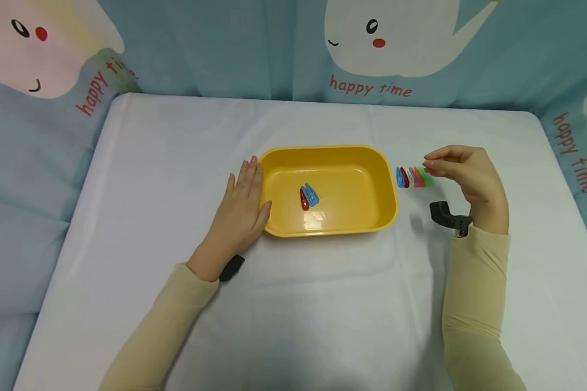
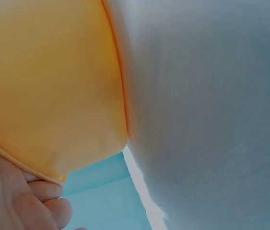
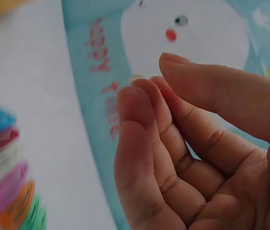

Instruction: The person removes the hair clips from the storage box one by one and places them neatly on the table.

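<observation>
A yellow tray [image 1: 354,198] holds one red snap hair clip [image 1: 304,200] and two blue hair clips [image 1: 312,195], lying close together. My left hand [image 1: 237,209] rests against the tray's left end, fingers straight and thumb on the rim. Just right of the tray, several hair clips [image 1: 411,177] in blue, red, white, purple, orange and green lie in a row on the cloth. Over the row's right end hovers my right hand [image 1: 462,165]. In the right wrist view its thumb [image 3: 221,91] stands apart from the bent fingers, with nothing visible between them.
White cloth [image 1: 323,304] covers the table. Blue printed fabric [image 1: 235,49] hangs behind it and along both sides. Each wrist carries a black camera mount; the right one [image 1: 447,216] juts out beside the forearm.
</observation>
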Demonstrator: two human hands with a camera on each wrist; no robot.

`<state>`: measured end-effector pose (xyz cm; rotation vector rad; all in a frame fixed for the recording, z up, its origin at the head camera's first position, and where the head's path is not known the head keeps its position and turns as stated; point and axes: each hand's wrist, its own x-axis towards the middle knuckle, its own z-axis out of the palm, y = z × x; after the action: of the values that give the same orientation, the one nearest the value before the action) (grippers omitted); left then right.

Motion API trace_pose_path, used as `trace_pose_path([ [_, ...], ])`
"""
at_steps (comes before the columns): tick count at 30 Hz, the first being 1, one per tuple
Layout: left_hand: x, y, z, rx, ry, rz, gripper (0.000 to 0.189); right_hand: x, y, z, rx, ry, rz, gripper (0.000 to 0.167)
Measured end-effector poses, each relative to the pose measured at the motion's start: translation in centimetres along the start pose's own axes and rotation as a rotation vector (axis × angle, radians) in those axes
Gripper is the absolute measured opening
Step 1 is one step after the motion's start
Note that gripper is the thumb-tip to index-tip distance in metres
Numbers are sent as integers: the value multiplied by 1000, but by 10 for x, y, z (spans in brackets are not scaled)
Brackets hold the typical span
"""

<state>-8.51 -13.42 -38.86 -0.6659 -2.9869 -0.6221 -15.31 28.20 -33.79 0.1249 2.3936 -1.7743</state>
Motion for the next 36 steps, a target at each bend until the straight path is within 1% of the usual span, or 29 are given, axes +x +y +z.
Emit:
trace_pose_path([
  [2, 1, 0, 1, 0, 7, -1, 65, -2, -6, 5, -5, -29, -36, 6],
  [4, 1, 0, 2, -2, 19, -2, 65, -5, -14, 11, -22, -53, -53, 6],
  [7, 1, 0, 4, -5, 36, -1, 64, -8, -26, 21, -79, -84, -56, 8],
  [12, 2, 0, 5, -4, 47, 0, 64, -12, -41, 39, -200, -134, -52, 18],
  [15, 2, 0, 5, -6, 52, 0, 64, -12, -47, 46, -230, -148, -59, 18],
  [18, 2, 0, 5, -7, 60, 5, 64, -12, -50, 53, -234, -158, -71, 19],
  [22, 2, -1, 6, 1, 62, 9, 64, -11, -53, 63, -247, -194, -84, 19],
  [27, 2, -1, 6, 3, 64, 8, 64, -6, -56, 80, -283, -251, -107, 18],
  [36, 0, -1, 6, -13, 63, 2, 64, -1, -56, 106, -284, -355, -122, 12],
])
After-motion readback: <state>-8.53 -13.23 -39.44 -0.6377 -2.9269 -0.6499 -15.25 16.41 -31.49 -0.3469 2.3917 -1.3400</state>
